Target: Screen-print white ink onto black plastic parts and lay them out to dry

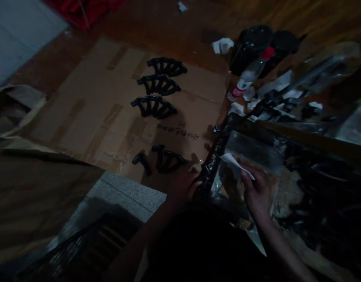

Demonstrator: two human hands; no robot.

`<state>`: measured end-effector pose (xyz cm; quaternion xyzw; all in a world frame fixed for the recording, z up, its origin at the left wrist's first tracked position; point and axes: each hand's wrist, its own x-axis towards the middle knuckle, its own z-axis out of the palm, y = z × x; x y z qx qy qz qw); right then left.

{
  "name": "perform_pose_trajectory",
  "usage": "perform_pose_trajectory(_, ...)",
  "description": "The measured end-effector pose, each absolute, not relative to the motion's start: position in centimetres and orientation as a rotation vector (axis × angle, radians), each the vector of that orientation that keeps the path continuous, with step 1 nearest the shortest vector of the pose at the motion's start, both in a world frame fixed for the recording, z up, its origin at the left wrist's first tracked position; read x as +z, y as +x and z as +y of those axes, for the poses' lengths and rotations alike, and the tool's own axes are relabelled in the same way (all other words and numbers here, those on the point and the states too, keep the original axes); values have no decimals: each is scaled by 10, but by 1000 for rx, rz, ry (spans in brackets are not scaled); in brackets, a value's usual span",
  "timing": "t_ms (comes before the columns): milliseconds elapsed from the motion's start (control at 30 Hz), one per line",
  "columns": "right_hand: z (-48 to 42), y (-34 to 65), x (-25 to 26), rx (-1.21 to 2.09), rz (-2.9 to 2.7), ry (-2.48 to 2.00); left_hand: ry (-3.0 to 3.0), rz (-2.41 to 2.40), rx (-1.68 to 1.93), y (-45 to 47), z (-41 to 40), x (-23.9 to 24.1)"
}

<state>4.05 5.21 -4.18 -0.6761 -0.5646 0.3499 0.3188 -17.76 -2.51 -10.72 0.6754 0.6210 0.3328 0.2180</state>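
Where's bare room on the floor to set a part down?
Free: the flattened cardboard left of the three black curved parts, and the strip between them and the lower parts near the left hand. Crowded: right of the water bottle, and the plastic-wrapped box by the right hand.

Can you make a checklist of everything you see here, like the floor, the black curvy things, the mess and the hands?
Surface: flattened cardboard on a brown floor.
Job's things: three black curved ribbed parts lined up; more black pieces nearer.
Clutter: plastic bottle with red cap, crumpled tissue, plastic bags.
Hands: left hand rests at the cardboard's edge; right hand pinches a white paper slip.
Cables: nothing seen.
Surroundings: dim; red cloth at the far edge.
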Motion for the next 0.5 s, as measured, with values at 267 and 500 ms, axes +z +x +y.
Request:
perform_pose_trajectory(267, 10, 66, -67, 691, -2220, -1397, 1991, 1510, 599, -132, -34, -127)
perform_pose_trajectory(500, -9, 59, -89, 622, -2604, -1255, 2082, 1525, 543, -134, -33, -120)
